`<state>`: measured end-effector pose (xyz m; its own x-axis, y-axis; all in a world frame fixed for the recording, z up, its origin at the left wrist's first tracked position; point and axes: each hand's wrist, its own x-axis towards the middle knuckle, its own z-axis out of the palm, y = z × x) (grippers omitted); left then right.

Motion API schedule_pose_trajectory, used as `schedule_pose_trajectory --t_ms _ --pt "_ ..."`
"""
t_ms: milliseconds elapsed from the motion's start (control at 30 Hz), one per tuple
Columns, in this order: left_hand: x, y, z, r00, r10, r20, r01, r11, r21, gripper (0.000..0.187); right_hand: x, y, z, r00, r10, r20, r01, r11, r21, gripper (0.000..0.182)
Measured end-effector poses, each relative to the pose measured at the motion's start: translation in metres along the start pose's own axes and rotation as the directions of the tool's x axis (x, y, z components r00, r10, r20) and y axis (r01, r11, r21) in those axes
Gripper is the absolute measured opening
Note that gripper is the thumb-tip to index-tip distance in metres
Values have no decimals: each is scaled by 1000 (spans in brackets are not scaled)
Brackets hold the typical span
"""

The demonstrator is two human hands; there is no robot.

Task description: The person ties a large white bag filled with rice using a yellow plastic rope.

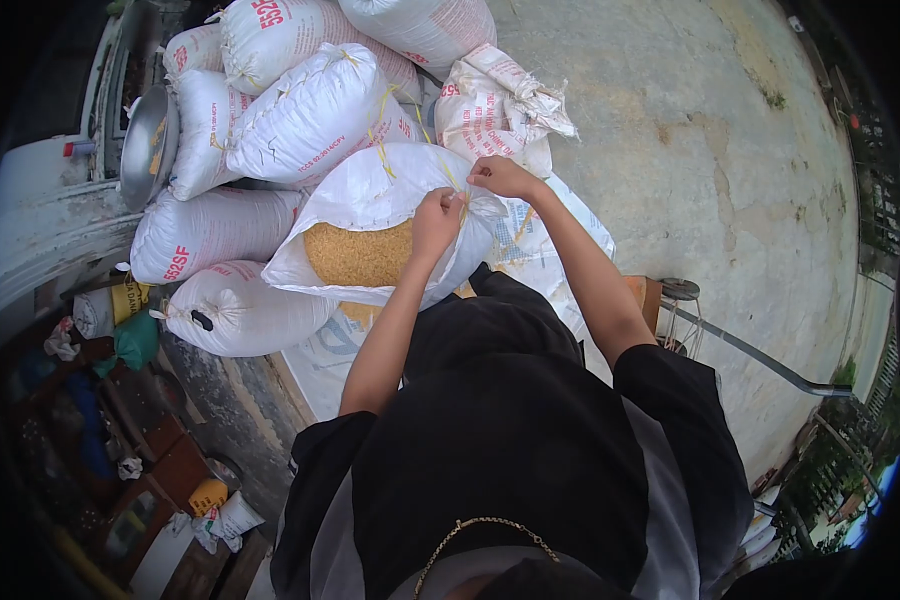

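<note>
In front of me an open white sack (pixel 310 215) is filled with golden grain (pixel 355 254), its mouth spread wide. My left hand (pixel 437 222) is closed at the right side of the mouth, pinching a thin yellow string (pixel 462 196) at the gathered corner. Just beyond it, my right hand (pixel 505 178) pinches at the same string with thumb and forefinger. The two hands are close together, and the sack's bunched edge lies beneath them. Exactly how the string runs between the fingers is too small to make out.
Several tied white sacks (pixel 305 118) are piled behind and to the left. A crumpled sack (pixel 500 100) stands beyond my right hand. A metal basin (pixel 150 148) leans at the left. Right of me is a cart with a metal handle (pixel 760 350) on the concrete floor (pixel 690 180).
</note>
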<state>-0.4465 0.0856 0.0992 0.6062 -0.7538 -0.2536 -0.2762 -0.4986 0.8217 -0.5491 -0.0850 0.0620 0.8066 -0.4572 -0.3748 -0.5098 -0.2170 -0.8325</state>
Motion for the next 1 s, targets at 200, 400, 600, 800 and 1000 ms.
schedule_pose_trajectory --t_ms 200,400,600,800,1000 --pt "26 -3 11 992 -118 36 117 993 25 27 -7 8 17 995 -22 98 33 993 -116 26" --pt "27 7 13 971 -226 -80 235 964 123 30 -4 0 18 990 0 139 41 956 -290 22" --pt "36 17 16 945 -317 81 262 882 393 31 -13 -7 18 998 35 -49 -48 953 -298 19" --pt "39 8 22 950 -299 91 238 881 409 29 -10 10 18 965 61 -256 -134 951 -278 19" --pt "25 0 8 969 -186 164 123 935 333 29 0 33 15 954 130 -272 -161 982 -98 16"
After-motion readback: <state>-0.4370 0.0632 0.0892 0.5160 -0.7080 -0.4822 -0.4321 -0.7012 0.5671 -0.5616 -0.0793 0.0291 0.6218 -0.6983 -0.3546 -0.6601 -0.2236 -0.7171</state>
